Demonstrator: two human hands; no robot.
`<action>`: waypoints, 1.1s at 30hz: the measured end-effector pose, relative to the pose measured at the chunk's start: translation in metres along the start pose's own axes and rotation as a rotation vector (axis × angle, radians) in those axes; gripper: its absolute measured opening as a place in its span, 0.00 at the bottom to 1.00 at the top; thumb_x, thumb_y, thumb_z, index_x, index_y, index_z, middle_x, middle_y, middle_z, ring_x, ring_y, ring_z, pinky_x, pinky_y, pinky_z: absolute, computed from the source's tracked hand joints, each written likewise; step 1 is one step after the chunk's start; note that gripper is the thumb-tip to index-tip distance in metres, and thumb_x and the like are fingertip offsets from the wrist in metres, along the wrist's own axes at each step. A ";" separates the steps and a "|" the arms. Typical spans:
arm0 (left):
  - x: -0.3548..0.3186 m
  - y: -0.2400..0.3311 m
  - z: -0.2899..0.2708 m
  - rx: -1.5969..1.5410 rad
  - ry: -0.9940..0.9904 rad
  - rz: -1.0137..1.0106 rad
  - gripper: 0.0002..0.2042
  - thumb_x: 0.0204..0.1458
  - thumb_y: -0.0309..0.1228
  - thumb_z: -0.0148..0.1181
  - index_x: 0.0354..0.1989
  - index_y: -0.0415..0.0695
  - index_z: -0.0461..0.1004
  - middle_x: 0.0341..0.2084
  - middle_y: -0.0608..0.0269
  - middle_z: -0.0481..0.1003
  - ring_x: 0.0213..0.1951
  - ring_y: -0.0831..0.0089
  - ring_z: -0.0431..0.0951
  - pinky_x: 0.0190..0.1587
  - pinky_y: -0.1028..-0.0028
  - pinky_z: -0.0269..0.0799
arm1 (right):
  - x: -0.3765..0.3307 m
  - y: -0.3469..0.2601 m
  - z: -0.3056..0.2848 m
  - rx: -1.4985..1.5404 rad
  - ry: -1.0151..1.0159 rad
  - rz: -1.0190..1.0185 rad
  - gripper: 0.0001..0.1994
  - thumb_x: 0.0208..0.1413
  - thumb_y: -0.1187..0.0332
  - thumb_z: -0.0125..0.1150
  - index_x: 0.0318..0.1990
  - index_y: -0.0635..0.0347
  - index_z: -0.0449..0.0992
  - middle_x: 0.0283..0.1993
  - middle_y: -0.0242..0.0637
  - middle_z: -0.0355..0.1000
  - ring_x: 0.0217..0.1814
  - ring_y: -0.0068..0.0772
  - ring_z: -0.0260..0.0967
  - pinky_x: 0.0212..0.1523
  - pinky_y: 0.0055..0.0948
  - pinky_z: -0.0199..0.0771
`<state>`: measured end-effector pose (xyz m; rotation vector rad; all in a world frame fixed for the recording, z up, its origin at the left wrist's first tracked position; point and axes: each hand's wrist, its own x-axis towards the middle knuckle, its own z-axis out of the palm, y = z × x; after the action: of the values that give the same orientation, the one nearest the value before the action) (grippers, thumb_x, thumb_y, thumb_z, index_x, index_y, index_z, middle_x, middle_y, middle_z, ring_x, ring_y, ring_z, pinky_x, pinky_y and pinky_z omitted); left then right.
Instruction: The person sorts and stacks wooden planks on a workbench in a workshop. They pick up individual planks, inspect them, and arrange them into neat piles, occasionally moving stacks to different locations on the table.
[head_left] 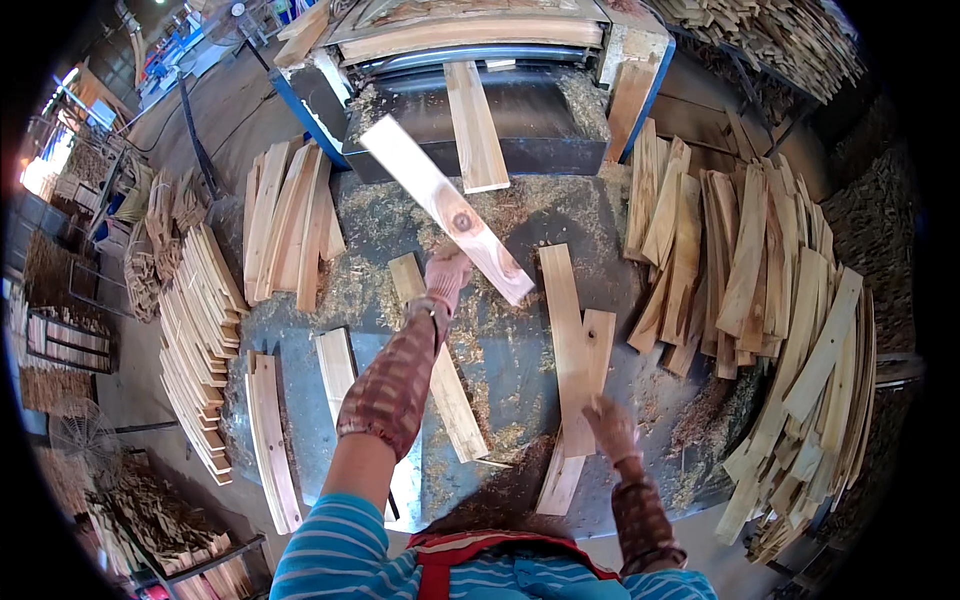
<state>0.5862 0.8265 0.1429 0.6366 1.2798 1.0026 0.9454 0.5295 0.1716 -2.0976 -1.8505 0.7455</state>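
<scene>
When checking outward from the left hand [450, 270], note fingers clamped on the near edge of one knotted board [445, 195], with fingertips hidden behind the wood; locate that board slanting across the grip, from far left to near right, apparently raised over the table [515, 345]; at the right hand [612, 428], note contact with the right edge of the upper of two crossed boards [565, 340]; cannot tell whether closed on it; guard against pivoting or slipping of the held piece, likely if pinched too lightly or off-balance; guard against a knock to the protruding board [478, 135] just beyond the grip, likely if swung to the right; allow for skidding of the crossed pair, possible on loose shavings [365, 240]; count one held board; beyond the grip, one protruding board and one machine [550, 105]; to the right, two crossed boards; nearer and leftward, three separate boards [270, 440], one passing under the left forearm [395, 380]; farther left, two stacks [285, 230]; farther right, at least two heaps [742, 265], too overlapped for counting by piece.
</scene>
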 end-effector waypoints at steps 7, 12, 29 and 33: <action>-0.021 -0.031 0.000 -0.138 0.199 -0.108 0.12 0.55 0.31 0.67 0.43 0.49 0.70 0.22 0.74 0.69 0.17 0.85 0.64 0.17 0.77 0.56 | 0.204 -0.232 -0.113 0.160 0.312 -0.424 0.33 0.55 0.49 0.63 0.62 0.63 0.68 0.58 0.53 0.70 0.59 0.55 0.70 0.57 0.46 0.73; 0.012 -0.109 -0.018 -0.002 0.513 0.303 0.17 0.52 0.30 0.68 0.47 0.43 0.69 0.32 0.66 0.74 0.26 0.76 0.72 0.28 0.72 0.70 | 0.275 -0.337 -0.081 -0.096 0.338 -0.367 0.38 0.50 0.49 0.67 0.62 0.65 0.62 0.62 0.54 0.62 0.60 0.54 0.71 0.56 0.47 0.75; -0.051 -0.056 0.012 -0.147 0.477 -0.122 0.11 0.52 0.33 0.66 0.40 0.42 0.76 0.25 0.61 0.74 0.27 0.66 0.73 0.33 0.67 0.71 | 0.171 -0.220 -0.062 -0.160 0.159 -0.425 0.44 0.43 0.60 0.67 0.70 0.58 0.56 0.68 0.54 0.59 0.51 0.57 0.76 0.47 0.42 0.84; -0.150 -0.082 -0.019 0.412 0.618 0.101 0.15 0.54 0.40 0.67 0.28 0.39 0.76 0.36 0.57 0.72 0.40 0.64 0.69 0.44 0.63 0.67 | 0.088 -0.113 -0.002 -0.178 0.062 -0.340 0.51 0.39 0.60 0.70 0.74 0.54 0.50 0.73 0.54 0.53 0.62 0.56 0.70 0.51 0.41 0.83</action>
<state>0.5906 0.6545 0.1405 0.7355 2.0499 1.0680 0.8561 0.6339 0.2117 -1.8034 -2.2293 0.4439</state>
